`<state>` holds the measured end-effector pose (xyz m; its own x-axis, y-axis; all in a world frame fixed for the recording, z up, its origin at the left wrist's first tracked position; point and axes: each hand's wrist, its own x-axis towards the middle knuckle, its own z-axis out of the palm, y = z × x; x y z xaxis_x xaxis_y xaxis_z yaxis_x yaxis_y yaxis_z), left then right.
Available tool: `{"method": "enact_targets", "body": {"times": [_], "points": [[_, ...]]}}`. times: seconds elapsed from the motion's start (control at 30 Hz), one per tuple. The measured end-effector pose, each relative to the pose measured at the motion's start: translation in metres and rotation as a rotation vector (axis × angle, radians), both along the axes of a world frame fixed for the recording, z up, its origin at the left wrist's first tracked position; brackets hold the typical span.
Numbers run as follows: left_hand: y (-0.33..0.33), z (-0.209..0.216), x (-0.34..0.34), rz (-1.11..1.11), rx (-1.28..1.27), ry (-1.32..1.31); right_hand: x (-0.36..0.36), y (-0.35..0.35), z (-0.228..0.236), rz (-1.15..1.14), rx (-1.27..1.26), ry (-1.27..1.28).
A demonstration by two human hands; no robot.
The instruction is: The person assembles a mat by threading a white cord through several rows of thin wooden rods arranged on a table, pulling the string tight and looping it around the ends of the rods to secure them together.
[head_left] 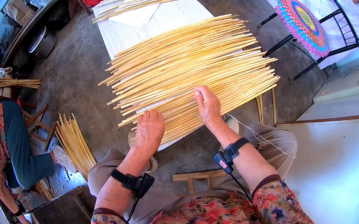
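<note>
Long thin yellow stalks (182,62) lie side by side in a wide mat across a pale wood-grain table (112,38). At the near edge of this mat is my left hand (149,130), its fingers curled down at the stalks' left part. My right hand (208,106) is over the middle of the near stalks, thumb and fingers pinched together. What either hand grips is too small or hidden to make out. A thin white string (250,132) trails beside my right wrist and over my knee. Both wrists wear black straps with small devices.
More loose stalks (144,1) rest on the table's far end. Bundled stalks (75,143) lean at the lower left, near another person's leg (23,145). A black-framed chair with a colourful round cover (303,25) stands far right. A white surface (332,165) is at the right.
</note>
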<state>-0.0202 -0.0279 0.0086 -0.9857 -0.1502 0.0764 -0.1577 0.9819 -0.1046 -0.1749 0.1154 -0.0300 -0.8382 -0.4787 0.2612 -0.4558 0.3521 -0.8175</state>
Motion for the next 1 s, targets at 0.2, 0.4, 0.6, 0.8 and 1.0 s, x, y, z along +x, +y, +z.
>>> {"method": "enact_targets", "body": {"times": [0.2, 0.4, 0.6, 0.8, 1.0], "points": [[-0.001, 0.001, -0.005, -0.008, -0.034, -0.065, 0.001, 0.0, 0.0, 0.001, -0.017, -0.013], [-0.001, 0.002, -0.005, 0.005, 0.012, -0.058, 0.0, -0.001, -0.003, 0.001, -0.016, 0.016], [0.003, 0.006, -0.004, 0.026, 0.026, -0.087, 0.001, -0.001, 0.0, 0.006, -0.029, -0.004], [-0.002, 0.003, 0.001, -0.028, 0.098, -0.071, 0.003, 0.0, 0.001, 0.007, -0.039, -0.005], [-0.009, -0.005, 0.009, -0.088, 0.205, -0.018, 0.002, -0.001, -0.003, -0.015, -0.049, 0.005]]}}
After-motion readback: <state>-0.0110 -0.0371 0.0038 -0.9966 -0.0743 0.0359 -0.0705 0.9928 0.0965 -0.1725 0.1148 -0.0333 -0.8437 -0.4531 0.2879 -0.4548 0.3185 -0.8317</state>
